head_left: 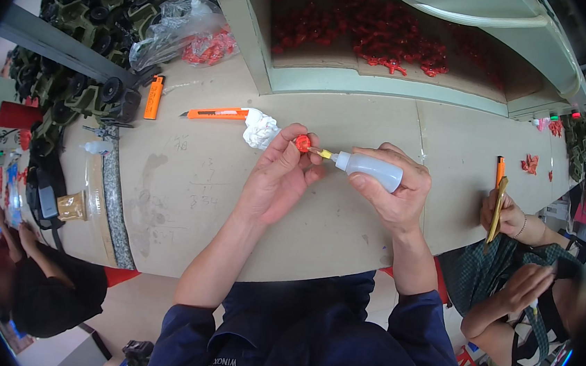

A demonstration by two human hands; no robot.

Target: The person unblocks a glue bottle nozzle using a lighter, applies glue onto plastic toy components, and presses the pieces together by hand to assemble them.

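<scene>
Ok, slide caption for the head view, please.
Left hand holding a small red part as right hand points a translucent squeeze bottle at it.

Reviewer: How was the lighting?
Inspector: Fairly bright and even over the worktop [328, 256], shadows faint; the shelf recess [324, 64] beyond its far edge was dim.
Reviewer: Was focus acceptable?
Inspector: Left hand [279, 182] and right hand [403, 196] appeared sharp. Lens distortion bowed the near edge; the person [53, 294] past the left edge was blurred at the head.

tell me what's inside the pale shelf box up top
The shelf box holds many small red pieces lying on brown cardboard. Those on top hide the lower pieces and the cardboard beneath.
</scene>
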